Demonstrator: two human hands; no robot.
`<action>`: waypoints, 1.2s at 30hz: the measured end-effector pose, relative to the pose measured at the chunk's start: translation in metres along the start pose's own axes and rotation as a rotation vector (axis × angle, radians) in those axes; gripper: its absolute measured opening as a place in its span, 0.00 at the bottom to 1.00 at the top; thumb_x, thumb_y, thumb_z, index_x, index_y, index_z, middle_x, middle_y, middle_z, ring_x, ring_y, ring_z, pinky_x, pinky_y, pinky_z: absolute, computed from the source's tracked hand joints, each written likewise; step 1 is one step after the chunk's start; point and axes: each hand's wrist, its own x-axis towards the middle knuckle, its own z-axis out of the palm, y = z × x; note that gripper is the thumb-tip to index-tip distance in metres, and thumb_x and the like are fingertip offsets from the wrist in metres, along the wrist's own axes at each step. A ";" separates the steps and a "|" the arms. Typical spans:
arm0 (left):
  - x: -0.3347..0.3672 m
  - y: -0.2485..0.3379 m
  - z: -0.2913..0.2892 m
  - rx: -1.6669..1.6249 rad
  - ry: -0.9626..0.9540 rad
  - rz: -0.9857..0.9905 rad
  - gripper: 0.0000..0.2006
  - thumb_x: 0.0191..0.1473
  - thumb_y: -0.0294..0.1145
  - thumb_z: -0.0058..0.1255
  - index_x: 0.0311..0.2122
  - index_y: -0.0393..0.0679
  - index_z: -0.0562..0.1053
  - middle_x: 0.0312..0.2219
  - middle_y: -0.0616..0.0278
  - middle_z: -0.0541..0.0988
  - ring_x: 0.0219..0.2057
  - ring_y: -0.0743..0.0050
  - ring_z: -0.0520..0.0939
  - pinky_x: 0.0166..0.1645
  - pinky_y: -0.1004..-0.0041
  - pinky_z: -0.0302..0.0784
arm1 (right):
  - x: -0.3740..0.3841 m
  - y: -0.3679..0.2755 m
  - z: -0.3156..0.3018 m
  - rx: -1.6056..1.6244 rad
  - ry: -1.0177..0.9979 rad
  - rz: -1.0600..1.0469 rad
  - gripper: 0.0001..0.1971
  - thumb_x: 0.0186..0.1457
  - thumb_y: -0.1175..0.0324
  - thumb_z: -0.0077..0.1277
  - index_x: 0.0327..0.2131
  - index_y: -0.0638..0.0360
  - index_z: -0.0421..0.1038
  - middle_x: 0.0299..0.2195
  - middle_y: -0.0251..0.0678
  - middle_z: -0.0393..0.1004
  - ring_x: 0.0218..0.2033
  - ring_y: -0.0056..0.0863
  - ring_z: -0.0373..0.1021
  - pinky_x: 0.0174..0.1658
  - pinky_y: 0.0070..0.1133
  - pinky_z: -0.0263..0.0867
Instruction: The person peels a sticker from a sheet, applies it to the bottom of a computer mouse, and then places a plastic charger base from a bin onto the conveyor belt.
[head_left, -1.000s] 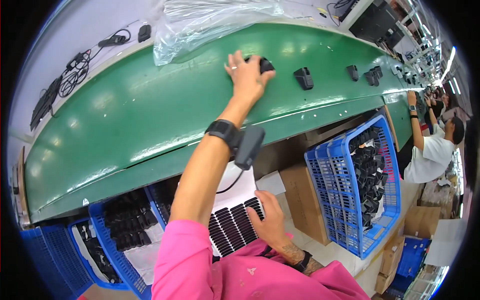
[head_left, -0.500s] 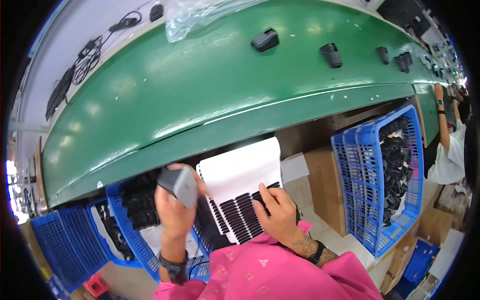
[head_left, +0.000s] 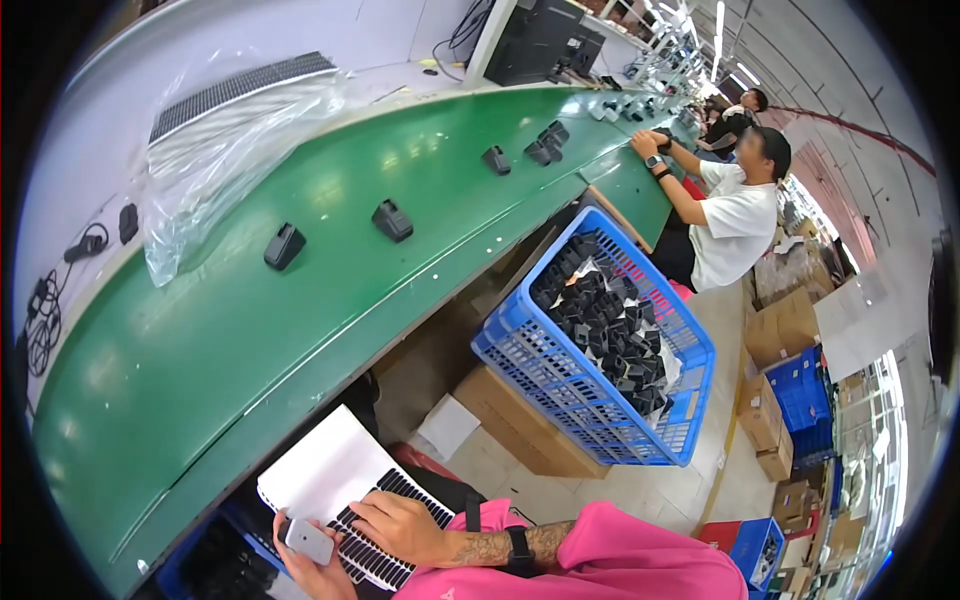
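Observation:
At the bottom edge, my left hand (head_left: 312, 572) grips a small grey device (head_left: 306, 540). Just right of it my right hand (head_left: 398, 524) lies fingers-down on a white sheet (head_left: 325, 470) lined with rows of black strips (head_left: 372, 560), and holds nothing. A black band wraps my right wrist and both sleeves are pink. Beyond the sheet runs a green conveyor belt (head_left: 220, 340), out of reach of both hands. It carries small black parts, the closest two being one black part (head_left: 284, 245) and a second black part (head_left: 392, 220).
A blue basket (head_left: 520, 362) full of black parts sits on cardboard boxes (head_left: 525, 430) to my right. A crumpled clear plastic bag (head_left: 215, 150) lies on the far table. A co-worker in a white shirt (head_left: 738, 215) reaches onto the belt further down. Blue crates (head_left: 800, 395) stand on the floor.
My left hand left a black part on the belt a second ago, then pulled back to the sheet holding the grey device. The view has since swung right along the line.

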 end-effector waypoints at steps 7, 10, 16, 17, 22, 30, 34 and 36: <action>-0.001 0.008 0.011 0.112 -0.076 0.038 0.35 0.56 0.55 0.47 0.57 0.37 0.58 0.47 0.48 0.68 0.46 0.53 0.72 0.50 0.57 0.71 | 0.000 -0.007 -0.016 0.424 -0.064 0.139 0.03 0.51 0.77 0.51 0.29 0.63 0.67 0.27 0.38 0.67 0.30 0.37 0.68 0.32 0.25 0.64; -0.007 0.014 0.016 0.117 0.078 0.083 0.26 0.57 0.49 0.47 0.51 0.35 0.65 0.42 0.50 0.71 0.41 0.57 0.73 0.45 0.61 0.74 | 0.022 -0.011 -0.036 0.596 -0.230 0.336 0.03 0.53 0.76 0.51 0.30 0.64 0.67 0.27 0.37 0.68 0.29 0.30 0.68 0.32 0.24 0.64; -0.011 0.023 0.028 -0.111 -0.058 -0.062 0.27 0.58 0.51 0.42 0.57 0.47 0.56 0.44 0.50 0.71 0.37 0.53 0.77 0.35 0.58 0.78 | 0.069 -0.019 -0.087 0.904 -0.436 0.767 0.02 0.56 0.75 0.50 0.33 0.61 0.68 0.29 0.26 0.67 0.31 0.12 0.64 0.36 0.15 0.64; -0.009 0.033 0.037 -0.232 -0.207 -0.137 0.30 0.55 0.49 0.50 0.58 0.47 0.56 0.46 0.49 0.70 0.36 0.57 0.77 0.36 0.63 0.77 | 0.075 -0.019 -0.093 0.914 -0.459 0.733 0.02 0.57 0.76 0.49 0.34 0.61 0.67 0.29 0.27 0.67 0.31 0.13 0.64 0.35 0.14 0.63; -0.015 0.052 0.045 -0.049 -0.380 -0.136 0.27 0.53 0.21 0.45 0.57 0.40 0.51 0.48 0.48 0.64 0.40 0.63 0.76 0.45 0.64 0.75 | 0.104 -0.044 -0.106 1.129 -0.631 0.854 0.03 0.54 0.82 0.47 0.33 0.67 0.65 0.32 0.33 0.65 0.29 0.17 0.66 0.34 0.16 0.64; -0.024 0.071 0.059 0.130 -0.359 -0.246 0.27 0.51 0.24 0.46 0.56 0.40 0.52 0.47 0.49 0.65 0.46 0.69 0.69 0.51 0.68 0.66 | 0.100 -0.052 -0.105 0.983 -0.685 0.780 0.04 0.53 0.82 0.48 0.32 0.67 0.65 0.31 0.33 0.65 0.29 0.17 0.67 0.33 0.15 0.64; -0.024 0.070 0.055 0.197 -0.469 -0.265 0.25 0.59 0.27 0.42 0.58 0.38 0.49 0.46 0.54 0.66 0.45 0.74 0.71 0.50 0.72 0.68 | 0.102 -0.054 -0.106 0.850 -0.710 0.735 0.05 0.53 0.82 0.49 0.32 0.67 0.65 0.31 0.33 0.65 0.29 0.17 0.67 0.31 0.14 0.64; -0.025 0.068 0.055 0.178 -0.445 -0.261 0.25 0.58 0.27 0.44 0.57 0.38 0.51 0.46 0.54 0.67 0.44 0.74 0.71 0.49 0.72 0.69 | 0.103 -0.053 -0.106 0.811 -0.729 0.729 0.05 0.52 0.82 0.50 0.33 0.67 0.65 0.32 0.34 0.65 0.29 0.16 0.67 0.31 0.14 0.64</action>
